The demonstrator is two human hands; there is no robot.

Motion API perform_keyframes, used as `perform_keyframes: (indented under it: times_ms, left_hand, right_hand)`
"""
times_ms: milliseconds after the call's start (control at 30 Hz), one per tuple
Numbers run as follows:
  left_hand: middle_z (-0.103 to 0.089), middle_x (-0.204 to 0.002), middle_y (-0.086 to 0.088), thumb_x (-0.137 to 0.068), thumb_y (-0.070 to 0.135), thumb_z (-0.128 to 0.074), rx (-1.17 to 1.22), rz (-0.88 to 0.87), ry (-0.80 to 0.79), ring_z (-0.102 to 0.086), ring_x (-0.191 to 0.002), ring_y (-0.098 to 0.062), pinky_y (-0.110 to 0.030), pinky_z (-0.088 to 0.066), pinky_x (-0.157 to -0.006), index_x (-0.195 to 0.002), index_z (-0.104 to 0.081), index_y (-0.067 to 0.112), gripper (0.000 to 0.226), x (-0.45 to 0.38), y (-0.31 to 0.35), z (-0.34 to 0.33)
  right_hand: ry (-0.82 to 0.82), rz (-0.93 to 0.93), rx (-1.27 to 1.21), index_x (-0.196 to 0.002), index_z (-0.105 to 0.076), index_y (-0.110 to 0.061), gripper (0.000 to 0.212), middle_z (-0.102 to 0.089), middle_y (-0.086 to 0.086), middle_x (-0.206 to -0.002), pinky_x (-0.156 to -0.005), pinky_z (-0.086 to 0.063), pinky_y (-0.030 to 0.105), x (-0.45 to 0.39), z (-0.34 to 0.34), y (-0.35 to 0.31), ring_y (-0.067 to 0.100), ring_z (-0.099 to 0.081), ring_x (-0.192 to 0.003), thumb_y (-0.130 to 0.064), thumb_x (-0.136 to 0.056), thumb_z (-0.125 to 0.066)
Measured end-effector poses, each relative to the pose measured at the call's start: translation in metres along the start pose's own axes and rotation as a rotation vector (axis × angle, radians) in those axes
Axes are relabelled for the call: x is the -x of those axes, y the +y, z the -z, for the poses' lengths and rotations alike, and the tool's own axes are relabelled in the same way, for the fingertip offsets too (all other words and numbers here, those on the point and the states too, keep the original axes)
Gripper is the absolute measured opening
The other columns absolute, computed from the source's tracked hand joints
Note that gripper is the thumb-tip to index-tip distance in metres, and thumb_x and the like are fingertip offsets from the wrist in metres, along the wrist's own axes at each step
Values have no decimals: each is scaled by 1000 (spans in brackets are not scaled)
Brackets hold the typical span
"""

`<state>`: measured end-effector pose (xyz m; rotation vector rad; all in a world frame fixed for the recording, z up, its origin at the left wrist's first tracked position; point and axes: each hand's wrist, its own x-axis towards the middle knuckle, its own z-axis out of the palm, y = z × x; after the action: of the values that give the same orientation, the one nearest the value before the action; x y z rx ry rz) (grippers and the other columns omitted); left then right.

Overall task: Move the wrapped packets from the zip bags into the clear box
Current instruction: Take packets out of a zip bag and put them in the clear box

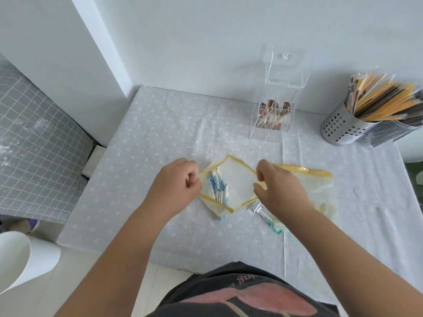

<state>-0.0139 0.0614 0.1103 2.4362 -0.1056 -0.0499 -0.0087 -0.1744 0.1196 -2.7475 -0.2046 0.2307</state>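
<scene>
A clear zip bag (238, 181) with a yellow zip strip is held above the table, its mouth pulled wide. My left hand (177, 186) pinches its left rim and my right hand (278, 186) pinches its right rim. Several blue-and-white wrapped packets (217, 186) lie inside, against the left side. A second zip bag (318, 188) lies flat under my right wrist. Green-and-white packets (265, 215) lie beside it, partly hidden by my right arm. The tall clear box (278, 88) stands at the back with its lid up and brown packets (273, 114) at its bottom.
A perforated metal cup (343, 126) full of long yellow and brown wrapped sticks leans at the back right. The table wears a white flowered cloth (148, 143). A white bin (25, 257) stands on the floor at the lower left, a grey checked surface (34, 143) at the left.
</scene>
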Motion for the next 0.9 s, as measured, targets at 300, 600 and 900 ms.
perform_keyframes:
  times_ms: [300,600,900]
  left_hand:
    - [-45,-141,27,-80,-2,-49,15,-123,-158,-52,-64,10,-12,-38,-63,-130,-58,34,62,1,15,-21]
    - [-28,-153,28,-86,3,-42,-51,-101,-377,-38,-133,4,-19,-40,-98,-148,-34,34,70,-8,23,-42]
    - [-30,-155,21,-86,1,-41,-69,-115,-412,-36,-138,-3,-30,-43,-104,-149,-36,29,68,-21,21,-48]
  right_hand:
    - [-432,-31,27,-126,-62,-23,40,-61,0,-127,-84,-51,28,-48,-62,-24,20,-60,-109,-7,-92,-47]
    - [-520,-320,6,-99,-51,-9,39,-55,-1,-82,-59,-44,25,-69,-109,3,15,-56,-74,-43,-83,-64]
    - [-402,-409,-223,-99,-55,-16,25,-57,-3,-86,-62,-47,26,-63,-128,8,13,-55,-74,-18,-76,-64]
